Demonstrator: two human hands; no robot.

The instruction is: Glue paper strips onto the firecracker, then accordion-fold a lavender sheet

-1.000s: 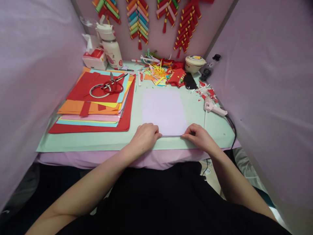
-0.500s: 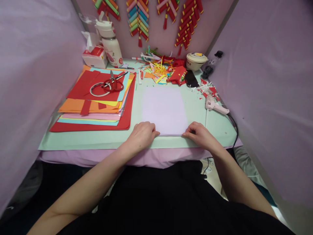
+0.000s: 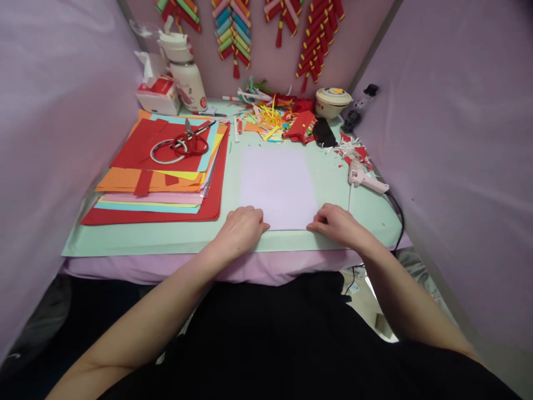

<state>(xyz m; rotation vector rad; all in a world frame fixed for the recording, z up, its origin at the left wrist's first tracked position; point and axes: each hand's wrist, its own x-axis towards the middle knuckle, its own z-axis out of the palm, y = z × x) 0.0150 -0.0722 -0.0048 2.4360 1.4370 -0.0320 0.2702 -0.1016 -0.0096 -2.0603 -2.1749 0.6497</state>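
A pale lilac sheet of paper (image 3: 278,186) lies flat on the mint-green table cover (image 3: 166,239) in front of me. My left hand (image 3: 245,226) pinches its near left corner, thumb and curled fingers together. At the near right corner, my right hand (image 3: 333,223) grips the paper's edge between thumb and fingers. The edge between both hands lies low against the table; whether it is folded I cannot tell. To the left is a stack of coloured paper (image 3: 166,194), with red-handled scissors (image 3: 190,145) and a white roll of tape (image 3: 156,159) on top.
A hot glue gun (image 3: 366,179) with a black cord lies at the right. Behind the sheet are a heap of paper scraps (image 3: 270,116), a black phone (image 3: 324,132) and a lidded bowl (image 3: 332,103). A white bottle (image 3: 187,83) and tissue box (image 3: 160,94) stand back left.
Both hands stay at the sheet's near corners, with hardly any movement. The whole view has shifted slightly, so the table things appear a little further left.
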